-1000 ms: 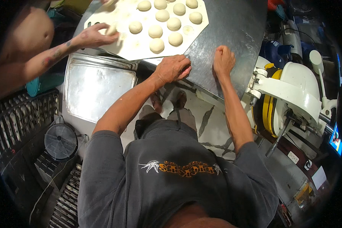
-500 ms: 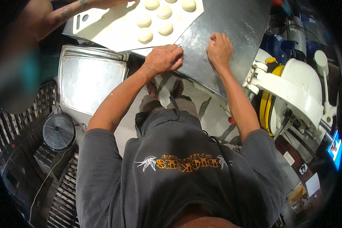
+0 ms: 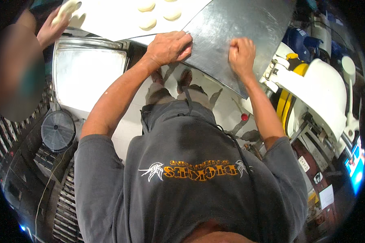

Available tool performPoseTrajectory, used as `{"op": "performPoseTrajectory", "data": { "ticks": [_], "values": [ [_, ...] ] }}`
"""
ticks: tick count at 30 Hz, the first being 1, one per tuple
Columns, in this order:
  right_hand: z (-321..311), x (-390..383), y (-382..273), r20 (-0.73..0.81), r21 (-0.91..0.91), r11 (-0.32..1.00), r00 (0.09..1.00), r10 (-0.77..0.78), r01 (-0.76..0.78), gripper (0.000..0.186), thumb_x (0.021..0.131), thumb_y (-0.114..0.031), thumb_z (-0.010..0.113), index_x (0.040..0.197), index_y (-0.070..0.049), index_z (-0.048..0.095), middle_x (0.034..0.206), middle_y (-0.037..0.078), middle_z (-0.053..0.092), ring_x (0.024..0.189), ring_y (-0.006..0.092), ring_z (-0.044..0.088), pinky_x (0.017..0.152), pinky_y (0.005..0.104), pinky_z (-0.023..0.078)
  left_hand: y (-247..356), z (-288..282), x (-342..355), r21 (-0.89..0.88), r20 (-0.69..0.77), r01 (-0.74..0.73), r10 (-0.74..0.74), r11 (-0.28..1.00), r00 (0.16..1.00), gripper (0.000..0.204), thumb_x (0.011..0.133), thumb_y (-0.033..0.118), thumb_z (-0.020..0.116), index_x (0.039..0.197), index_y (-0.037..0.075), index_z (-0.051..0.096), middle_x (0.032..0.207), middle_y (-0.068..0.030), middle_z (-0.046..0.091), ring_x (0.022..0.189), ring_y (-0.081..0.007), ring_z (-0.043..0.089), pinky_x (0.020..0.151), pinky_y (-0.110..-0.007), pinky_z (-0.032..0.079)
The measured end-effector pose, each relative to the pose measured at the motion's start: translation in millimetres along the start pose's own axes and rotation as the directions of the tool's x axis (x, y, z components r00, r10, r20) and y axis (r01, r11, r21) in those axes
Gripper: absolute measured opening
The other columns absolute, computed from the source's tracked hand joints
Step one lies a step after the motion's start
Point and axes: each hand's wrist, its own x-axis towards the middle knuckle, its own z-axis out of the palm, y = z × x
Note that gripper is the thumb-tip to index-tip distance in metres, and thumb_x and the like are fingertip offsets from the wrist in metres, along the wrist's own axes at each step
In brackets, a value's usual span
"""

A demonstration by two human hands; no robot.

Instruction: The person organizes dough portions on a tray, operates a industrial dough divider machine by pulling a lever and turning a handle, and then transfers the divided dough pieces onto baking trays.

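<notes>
While your left hand (image 3: 168, 46) sits at the worktop (image 3: 215, 42) edge, right hand (image 3: 242, 58) opposite, fingers curled closed, dough balls (image 3: 147, 23) lie ahead on the white board (image 3: 103, 22). Apparent pause; handling dough calls for uncurling.

Fewer dough balls (image 3: 172, 12) show now — the board (image 3: 105, 22) sits higher in view.

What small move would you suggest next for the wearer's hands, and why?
Probably opening the left hand and easing it toward the nearest dough ball: it sits curled close to the white board bearing that dough, while the right hand, also curled, is farther off at the steel table.
</notes>
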Motion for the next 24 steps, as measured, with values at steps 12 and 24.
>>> {"op": "performPoseTrajectory", "data": {
  "ticks": [12, 24],
  "values": [
    [15, 32, -26, 0.125, 0.276, 0.961, 0.991, -0.036, 0.0, 0.015, 0.08, -0.01, 0.057, 0.092, -0.009, 0.066, 0.093, 0.013, 0.067, 0.091, 0.0348, 0.059, 0.085, 0.0451, 0.043, -12, 2, 0, 0.022, -0.056, -0.001, 0.002, 1.0, 0.998, 0.017, 0.086, 0.022, 0.069, 0.096, 0.011, 0.059, 0.083, -0.0068, 0.062, 0.076, -0.027, 0.066, 0.064, -0.039, 0.053],
    [37, 67, -10, -0.052, 0.006, 0.996, 0.995, -0.088, 0.088, 0.017, 0.076, -0.01, 0.058, 0.092, -0.009, 0.063, 0.09, 0.009, 0.064, 0.087, 0.0309, 0.059, 0.082, 0.0432, 0.044, 2, 2, -1, 0.03, -0.037, 0.03, -0.029, 0.999, 0.999, 0.014, 0.084, 0.019, 0.068, 0.092, 0.013, 0.059, 0.08, -0.004, 0.063, 0.077, -0.0248, 0.068, 0.063, -0.037, 0.054]
  ]
}}
